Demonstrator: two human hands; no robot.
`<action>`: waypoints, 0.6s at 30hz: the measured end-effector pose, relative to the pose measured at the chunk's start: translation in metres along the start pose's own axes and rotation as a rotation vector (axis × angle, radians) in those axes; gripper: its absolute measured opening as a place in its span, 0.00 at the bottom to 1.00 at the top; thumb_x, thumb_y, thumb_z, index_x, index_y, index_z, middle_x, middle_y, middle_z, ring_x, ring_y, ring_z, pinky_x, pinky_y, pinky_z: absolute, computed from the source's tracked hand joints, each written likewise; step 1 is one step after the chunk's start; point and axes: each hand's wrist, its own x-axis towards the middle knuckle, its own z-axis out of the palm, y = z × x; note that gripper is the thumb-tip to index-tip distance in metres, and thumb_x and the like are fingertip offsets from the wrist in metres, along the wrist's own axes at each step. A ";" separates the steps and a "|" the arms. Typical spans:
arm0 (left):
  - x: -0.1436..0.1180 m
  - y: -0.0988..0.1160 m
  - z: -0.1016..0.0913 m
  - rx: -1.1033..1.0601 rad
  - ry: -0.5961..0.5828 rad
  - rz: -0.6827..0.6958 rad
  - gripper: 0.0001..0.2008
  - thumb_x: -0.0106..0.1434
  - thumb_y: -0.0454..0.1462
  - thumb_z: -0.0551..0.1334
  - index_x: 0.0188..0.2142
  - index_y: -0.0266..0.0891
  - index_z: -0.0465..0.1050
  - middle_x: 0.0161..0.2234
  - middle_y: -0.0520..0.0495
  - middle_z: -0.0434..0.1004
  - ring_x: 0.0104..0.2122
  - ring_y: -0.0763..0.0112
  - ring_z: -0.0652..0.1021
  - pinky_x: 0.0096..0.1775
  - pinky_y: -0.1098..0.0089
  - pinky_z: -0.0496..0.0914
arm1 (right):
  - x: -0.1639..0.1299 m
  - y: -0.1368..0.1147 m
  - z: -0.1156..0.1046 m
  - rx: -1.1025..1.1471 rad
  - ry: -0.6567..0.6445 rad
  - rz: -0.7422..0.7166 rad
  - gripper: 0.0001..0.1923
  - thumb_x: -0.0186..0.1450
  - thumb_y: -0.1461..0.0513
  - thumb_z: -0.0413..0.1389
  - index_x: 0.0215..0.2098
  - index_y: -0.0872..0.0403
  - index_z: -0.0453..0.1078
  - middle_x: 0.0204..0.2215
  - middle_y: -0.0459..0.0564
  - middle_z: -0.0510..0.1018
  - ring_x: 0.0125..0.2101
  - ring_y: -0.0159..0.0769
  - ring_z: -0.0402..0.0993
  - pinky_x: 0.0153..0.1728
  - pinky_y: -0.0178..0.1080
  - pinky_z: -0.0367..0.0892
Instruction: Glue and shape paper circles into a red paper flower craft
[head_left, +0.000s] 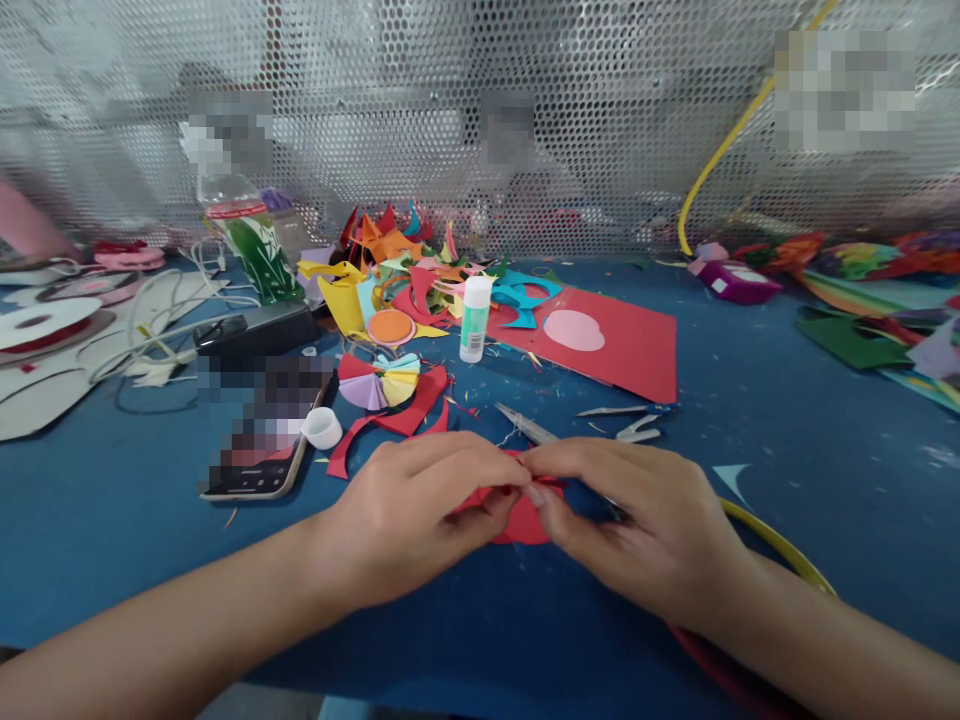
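A piece of red paper (527, 522) is pinched between my two hands, low over the blue table. My left hand (427, 510) grips its left side with thumb and fingers together. Opposite it, my right hand (637, 510) pinches the paper's upper right, and the fingertips of both hands meet. My fingers cover much of the paper, so its full shape is hidden. Just beyond lie scissors (525, 424), partly behind my hands. A multicoloured pleated paper fan (379, 381) rests on red paper scraps (420, 402) to the left.
A glue stick (473, 320) stands upright, its white cap (322, 428) beside a phone (274, 430). Behind are a heap of coloured paper scraps (405, 250), a green-labelled bottle (259, 245) and a red sheet (637, 340). Perforated metal (600, 120) closes off the back.
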 end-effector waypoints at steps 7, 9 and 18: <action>0.000 0.000 0.001 -0.043 0.014 -0.036 0.11 0.56 0.28 0.62 0.39 0.36 0.67 0.33 0.50 0.77 0.32 0.79 0.78 0.36 0.81 0.72 | 0.001 0.000 0.000 0.014 0.001 0.036 0.06 0.61 0.64 0.52 0.37 0.52 0.68 0.29 0.44 0.80 0.27 0.30 0.77 0.30 0.30 0.70; 0.000 0.000 0.001 -0.047 0.010 -0.066 0.11 0.56 0.28 0.62 0.39 0.37 0.67 0.33 0.51 0.78 0.32 0.78 0.78 0.35 0.81 0.73 | 0.000 0.001 0.000 0.017 0.005 0.026 0.05 0.61 0.64 0.52 0.36 0.52 0.67 0.29 0.44 0.80 0.27 0.30 0.77 0.29 0.30 0.69; 0.000 0.002 0.003 -0.172 0.029 -0.304 0.10 0.56 0.32 0.63 0.39 0.40 0.68 0.32 0.53 0.77 0.28 0.79 0.77 0.30 0.80 0.74 | 0.001 0.002 0.000 0.067 -0.010 0.026 0.04 0.62 0.67 0.51 0.34 0.52 0.66 0.27 0.42 0.78 0.25 0.26 0.74 0.27 0.27 0.65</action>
